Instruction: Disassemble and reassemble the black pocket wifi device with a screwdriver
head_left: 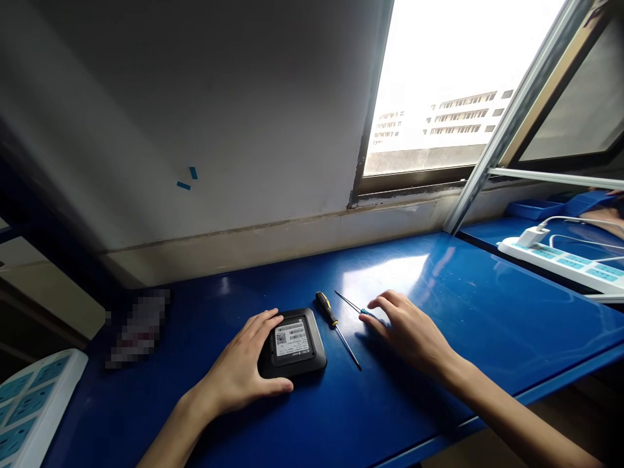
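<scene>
A squarish black plastic device with rounded corners lies on the blue table, a white label with barcodes and a QR code facing up. Around its left side is my left hand, fingers on the far edge and thumb along the near edge. A screwdriver with a black and yellow handle lies just right of the device, its shaft pointing toward me. Further right, my right hand has thumb and index finger on the blue handle of a thin screwdriver, whose shaft points away to the left. Part of that handle is hidden by the fingers.
The blue table runs along a wall below a window. White power strips stand at the near left and at the right, the right one with a plugged-in charger. Behind a metal post, blue trays and another person's hand show.
</scene>
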`<control>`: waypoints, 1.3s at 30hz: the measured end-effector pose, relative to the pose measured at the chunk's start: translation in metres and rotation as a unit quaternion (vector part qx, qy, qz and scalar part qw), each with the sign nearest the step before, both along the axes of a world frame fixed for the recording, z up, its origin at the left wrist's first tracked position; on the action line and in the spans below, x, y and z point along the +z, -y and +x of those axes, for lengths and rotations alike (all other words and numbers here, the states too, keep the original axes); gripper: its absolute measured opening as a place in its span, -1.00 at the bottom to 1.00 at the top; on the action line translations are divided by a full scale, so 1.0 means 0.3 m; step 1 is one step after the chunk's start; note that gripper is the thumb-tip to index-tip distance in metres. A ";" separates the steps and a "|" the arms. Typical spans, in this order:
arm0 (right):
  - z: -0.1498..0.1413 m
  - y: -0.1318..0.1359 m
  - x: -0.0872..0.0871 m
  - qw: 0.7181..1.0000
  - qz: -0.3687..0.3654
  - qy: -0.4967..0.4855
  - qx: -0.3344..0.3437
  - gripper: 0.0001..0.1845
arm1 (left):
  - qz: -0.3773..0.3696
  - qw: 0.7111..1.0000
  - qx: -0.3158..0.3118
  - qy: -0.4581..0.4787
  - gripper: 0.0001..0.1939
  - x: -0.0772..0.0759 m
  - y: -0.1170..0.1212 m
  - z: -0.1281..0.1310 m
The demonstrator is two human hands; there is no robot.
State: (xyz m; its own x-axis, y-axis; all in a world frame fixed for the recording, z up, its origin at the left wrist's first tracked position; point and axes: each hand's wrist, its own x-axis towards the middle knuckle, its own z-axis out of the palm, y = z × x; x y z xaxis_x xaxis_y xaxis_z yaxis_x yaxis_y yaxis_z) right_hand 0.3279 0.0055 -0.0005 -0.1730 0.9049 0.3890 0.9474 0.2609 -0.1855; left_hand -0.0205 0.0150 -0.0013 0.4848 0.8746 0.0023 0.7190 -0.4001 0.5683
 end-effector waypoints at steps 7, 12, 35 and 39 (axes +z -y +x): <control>-0.306 -0.070 0.098 0.993 -0.085 -0.045 0.062 -0.74 | -0.001 1.000 -0.002 0.003 -0.01 0.008 0.002 0.008; -0.449 -0.111 0.099 0.990 -0.141 0.015 -0.020 -0.69 | 0.016 1.000 0.001 0.019 0.01 0.014 0.005 0.023; -0.529 -0.167 0.114 0.975 -0.187 0.123 -0.008 -0.53 | -0.032 0.999 0.004 -0.003 0.23 0.015 0.001 0.051; -0.525 -0.179 0.101 0.969 -0.193 0.155 0.008 -0.50 | -0.038 0.999 0.004 0.001 0.26 0.015 -0.004 0.051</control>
State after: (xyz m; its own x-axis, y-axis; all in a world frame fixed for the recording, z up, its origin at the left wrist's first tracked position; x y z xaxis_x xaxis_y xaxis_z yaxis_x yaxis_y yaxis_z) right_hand 0.1704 0.0592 0.0296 -0.2424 0.9688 -0.0508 0.9696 0.2437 0.0208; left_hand -0.0051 0.0161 0.0032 0.4784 0.8758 -0.0632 0.7210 -0.3507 0.5976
